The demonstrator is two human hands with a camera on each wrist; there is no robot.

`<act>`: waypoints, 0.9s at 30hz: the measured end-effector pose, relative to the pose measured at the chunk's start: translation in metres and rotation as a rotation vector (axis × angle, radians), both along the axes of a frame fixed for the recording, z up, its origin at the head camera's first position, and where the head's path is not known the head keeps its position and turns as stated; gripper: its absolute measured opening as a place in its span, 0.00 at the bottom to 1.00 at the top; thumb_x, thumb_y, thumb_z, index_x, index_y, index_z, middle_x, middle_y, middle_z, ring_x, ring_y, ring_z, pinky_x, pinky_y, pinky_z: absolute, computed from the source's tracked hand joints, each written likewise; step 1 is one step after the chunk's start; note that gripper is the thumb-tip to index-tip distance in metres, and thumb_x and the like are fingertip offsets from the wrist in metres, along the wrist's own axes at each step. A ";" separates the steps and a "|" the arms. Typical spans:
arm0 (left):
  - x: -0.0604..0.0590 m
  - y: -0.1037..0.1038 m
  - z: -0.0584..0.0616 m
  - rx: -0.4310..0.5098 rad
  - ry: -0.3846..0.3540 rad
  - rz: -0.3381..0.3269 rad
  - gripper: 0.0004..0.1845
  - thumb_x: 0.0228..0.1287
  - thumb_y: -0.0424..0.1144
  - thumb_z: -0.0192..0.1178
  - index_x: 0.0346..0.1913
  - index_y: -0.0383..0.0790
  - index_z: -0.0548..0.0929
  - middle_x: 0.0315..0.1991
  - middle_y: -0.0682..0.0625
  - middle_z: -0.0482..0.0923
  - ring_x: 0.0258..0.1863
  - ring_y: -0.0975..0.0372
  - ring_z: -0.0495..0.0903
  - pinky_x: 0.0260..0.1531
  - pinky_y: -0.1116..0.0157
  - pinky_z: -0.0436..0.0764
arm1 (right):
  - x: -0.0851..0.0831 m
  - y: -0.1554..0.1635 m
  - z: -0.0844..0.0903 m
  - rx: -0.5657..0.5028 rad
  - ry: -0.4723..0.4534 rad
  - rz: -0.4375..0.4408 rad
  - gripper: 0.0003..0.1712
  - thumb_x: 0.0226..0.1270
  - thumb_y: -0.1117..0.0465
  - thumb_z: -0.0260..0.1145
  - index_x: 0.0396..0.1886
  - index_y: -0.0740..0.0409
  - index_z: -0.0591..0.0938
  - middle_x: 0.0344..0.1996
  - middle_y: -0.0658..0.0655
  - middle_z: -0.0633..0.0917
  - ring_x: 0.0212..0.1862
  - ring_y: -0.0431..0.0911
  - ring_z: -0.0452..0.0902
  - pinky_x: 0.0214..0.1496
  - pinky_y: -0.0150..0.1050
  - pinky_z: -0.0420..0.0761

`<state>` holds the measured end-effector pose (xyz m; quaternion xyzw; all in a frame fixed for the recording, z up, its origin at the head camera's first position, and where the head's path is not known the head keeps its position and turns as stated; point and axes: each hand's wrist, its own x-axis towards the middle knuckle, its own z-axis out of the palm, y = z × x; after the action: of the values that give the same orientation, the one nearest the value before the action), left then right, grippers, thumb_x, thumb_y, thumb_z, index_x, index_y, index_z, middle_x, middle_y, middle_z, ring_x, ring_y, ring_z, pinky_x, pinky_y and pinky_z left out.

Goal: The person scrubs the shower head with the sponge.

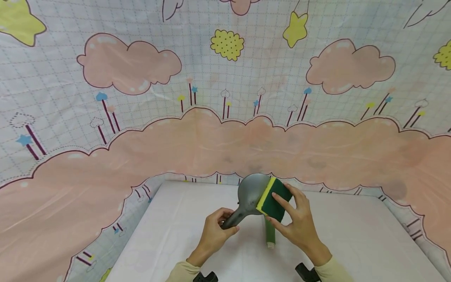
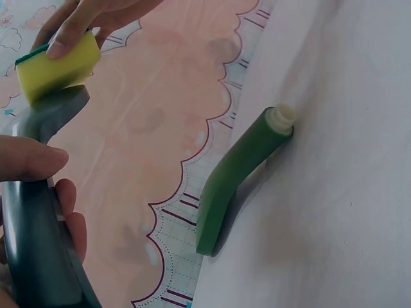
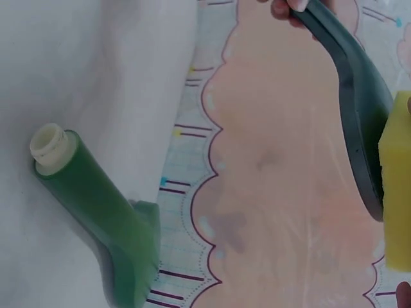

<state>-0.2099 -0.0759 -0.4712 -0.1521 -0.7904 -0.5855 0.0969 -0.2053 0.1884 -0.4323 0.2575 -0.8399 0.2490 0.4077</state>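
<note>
The left hand (image 2: 38, 192) is gripping a grey scoop (image 2: 38, 256); the right hand (image 2: 83, 19) is pressing a sponge (image 2: 54, 67) against it, a green bottle (image 2: 237, 173) lying nearby.

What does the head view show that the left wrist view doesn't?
Only the head view shows both hands whole, the left hand gripping the grey spoon's handle, and the right hand holding the sponge on its bowl. Only the left wrist view shows the green bottle's open threaded neck up close. Both show spoon, sponge, bottle and white table.
</note>
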 end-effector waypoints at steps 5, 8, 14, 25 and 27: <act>0.000 0.001 -0.001 -0.030 -0.014 0.011 0.21 0.44 0.26 0.75 0.43 0.42 0.83 0.37 0.48 0.83 0.33 0.65 0.80 0.36 0.68 0.78 | 0.002 -0.002 -0.001 0.009 0.024 0.008 0.37 0.65 0.29 0.55 0.61 0.48 0.80 0.67 0.68 0.70 0.64 0.64 0.65 0.53 0.66 0.70; 0.001 0.000 0.000 -0.028 -0.014 0.006 0.20 0.44 0.27 0.76 0.43 0.43 0.83 0.37 0.49 0.83 0.34 0.66 0.80 0.36 0.69 0.78 | 0.001 0.000 0.000 0.011 0.004 0.006 0.38 0.64 0.27 0.55 0.61 0.47 0.80 0.67 0.67 0.70 0.64 0.63 0.65 0.55 0.64 0.69; 0.002 -0.002 -0.001 0.007 0.002 -0.026 0.20 0.45 0.31 0.77 0.42 0.46 0.83 0.36 0.50 0.83 0.34 0.67 0.81 0.36 0.70 0.79 | -0.003 0.006 0.001 -0.018 -0.013 0.004 0.39 0.62 0.26 0.55 0.61 0.48 0.80 0.66 0.68 0.70 0.65 0.62 0.65 0.57 0.64 0.68; -0.001 0.000 -0.001 0.011 -0.002 -0.035 0.20 0.45 0.32 0.77 0.42 0.48 0.83 0.37 0.51 0.84 0.34 0.68 0.81 0.36 0.71 0.78 | -0.014 0.013 0.012 -0.058 -0.049 0.020 0.41 0.61 0.26 0.56 0.61 0.50 0.80 0.66 0.70 0.69 0.67 0.64 0.62 0.59 0.70 0.68; -0.002 0.000 -0.001 0.000 -0.008 -0.038 0.19 0.46 0.33 0.77 0.42 0.47 0.83 0.37 0.50 0.85 0.34 0.68 0.81 0.36 0.71 0.78 | -0.015 0.012 0.012 -0.056 -0.050 0.016 0.41 0.61 0.26 0.57 0.61 0.49 0.80 0.67 0.69 0.68 0.67 0.63 0.62 0.60 0.70 0.68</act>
<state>-0.2116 -0.0760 -0.4717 -0.1651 -0.7877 -0.5877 0.0826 -0.2204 0.2007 -0.4207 0.2463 -0.8404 0.2822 0.3916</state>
